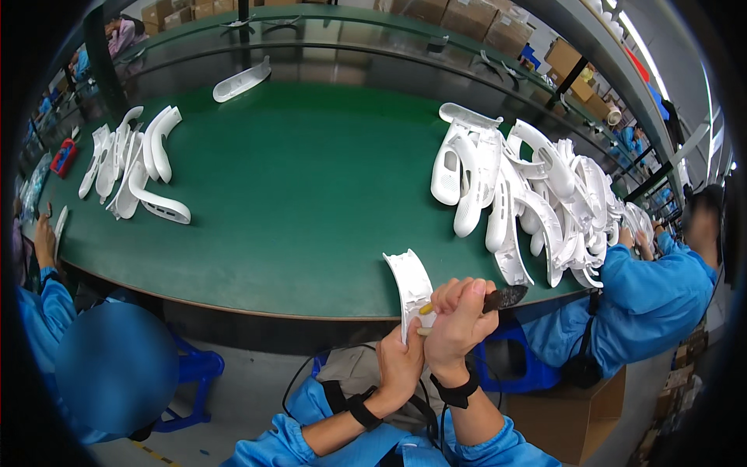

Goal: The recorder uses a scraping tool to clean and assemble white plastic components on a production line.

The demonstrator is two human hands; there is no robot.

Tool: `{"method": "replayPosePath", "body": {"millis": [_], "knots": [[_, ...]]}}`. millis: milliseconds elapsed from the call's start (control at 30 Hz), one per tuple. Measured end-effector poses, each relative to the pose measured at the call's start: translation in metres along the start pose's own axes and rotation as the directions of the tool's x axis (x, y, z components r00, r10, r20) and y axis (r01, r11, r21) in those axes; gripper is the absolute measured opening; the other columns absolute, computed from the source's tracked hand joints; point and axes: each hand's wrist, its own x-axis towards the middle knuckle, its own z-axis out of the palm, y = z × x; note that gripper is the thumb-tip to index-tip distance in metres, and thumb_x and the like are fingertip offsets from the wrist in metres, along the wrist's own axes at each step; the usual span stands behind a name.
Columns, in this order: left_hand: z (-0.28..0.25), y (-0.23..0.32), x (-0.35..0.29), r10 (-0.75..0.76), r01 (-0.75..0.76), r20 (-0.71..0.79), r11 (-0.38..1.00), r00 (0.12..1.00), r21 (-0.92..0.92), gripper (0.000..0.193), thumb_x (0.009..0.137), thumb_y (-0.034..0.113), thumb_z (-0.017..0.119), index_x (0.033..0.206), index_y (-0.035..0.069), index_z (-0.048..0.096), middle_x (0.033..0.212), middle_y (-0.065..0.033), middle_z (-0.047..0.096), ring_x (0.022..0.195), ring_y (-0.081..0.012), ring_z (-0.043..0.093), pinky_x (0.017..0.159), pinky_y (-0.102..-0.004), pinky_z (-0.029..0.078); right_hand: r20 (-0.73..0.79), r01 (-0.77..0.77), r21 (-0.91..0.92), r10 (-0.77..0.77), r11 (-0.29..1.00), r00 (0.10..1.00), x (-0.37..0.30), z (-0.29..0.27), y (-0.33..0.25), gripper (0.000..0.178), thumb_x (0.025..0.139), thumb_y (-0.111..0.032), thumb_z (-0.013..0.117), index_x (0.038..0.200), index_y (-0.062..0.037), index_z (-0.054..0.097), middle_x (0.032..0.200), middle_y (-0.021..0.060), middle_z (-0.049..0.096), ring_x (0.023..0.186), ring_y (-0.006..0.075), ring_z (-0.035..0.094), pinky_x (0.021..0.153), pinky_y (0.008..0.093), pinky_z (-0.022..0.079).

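Note:
My left hand (399, 364) grips the lower end of a curved white plastic shell (410, 279), which rises over the table's front edge with its hollow, ribbed side showing. My right hand (459, 325) is closed round a hand tool with a dark, rough handle (510, 296). Past the fist, a yellow piece (426, 309) shows against the shell; the tool's working end is too small and covered to make out. Both fists are close together, with the shell between them. Black bands circle both wrists.
A large heap of white shells (556, 194) covers the right of the green table (311, 187). A smaller group (128, 163) lies at the left, and a single shell (242, 80) at the back. Co-workers in blue sit on both sides. A cardboard box (572, 416) stands below, right.

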Motion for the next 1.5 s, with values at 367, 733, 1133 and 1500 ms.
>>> {"method": "replayPosePath", "body": {"millis": [367, 733, 1133, 1500], "knots": [[0.000, 0.010, -0.001, -0.161, 0.159, 0.023, 0.986, 0.987, 0.045, 0.034, 0.095, 0.024, 0.048, 0.083, -0.006, 0.058, 0.067, -0.0005, 0.056, 0.064, -0.0048, 0.043, 0.054, -0.0241, 0.040, 0.022, -0.075, 0.066, 0.073, 0.995, 0.997, 0.015, 0.001, -0.005, 0.033, 0.095, -0.018, 0.040, 0.065, -0.0090, 0.027, 0.052, -0.0020, 0.025, 0.044, 0.0075, 0.026, 0.042, 0.0261, 0.025], [0.001, 0.002, -0.003, -0.085, 0.085, -0.010, 0.996, 0.996, 0.031, 0.034, 0.094, 0.025, 0.047, 0.087, -0.006, 0.060, 0.065, -0.0135, 0.061, 0.061, -0.0121, 0.051, 0.058, -0.0325, 0.044, 0.073, 0.008, -0.049, -0.004, 0.999, 0.997, 0.006, -0.003, 0.004, 0.032, 0.095, -0.019, 0.039, 0.068, -0.0079, 0.028, 0.053, -0.0009, 0.027, 0.044, 0.0082, 0.027, 0.042, 0.0259, 0.026], [-0.019, 0.042, -0.019, -0.112, 0.259, 0.281, 0.784, 0.953, -0.565, 0.042, 0.099, 0.030, 0.026, 0.125, -0.003, 0.032, 0.098, -0.0182, 0.055, 0.089, -0.0308, 0.061, 0.081, -0.0415, 0.050, 0.219, -0.110, -0.310, 0.183, 0.944, 0.958, -0.016, -0.086, -0.052, 0.011, 0.088, -0.010, 0.054, 0.083, -0.0013, 0.052, 0.063, -0.0011, 0.047, 0.054, 0.0054, 0.041, 0.048, 0.0225, 0.034], [-0.025, 0.056, -0.027, 0.258, 0.056, 0.306, 0.674, 0.916, -0.737, 0.055, 0.095, 0.028, 0.039, 0.140, 0.008, 0.015, 0.136, -0.0171, 0.033, 0.132, -0.0338, 0.025, 0.107, -0.0463, 0.023, 0.234, -0.500, -0.351, 0.592, 0.791, 0.772, -0.022, -0.094, -0.034, 0.020, 0.085, -0.016, 0.061, 0.089, 0.0040, 0.060, 0.066, 0.0000, 0.054, 0.059, 0.0043, 0.046, 0.052, 0.0212, 0.038]]}}
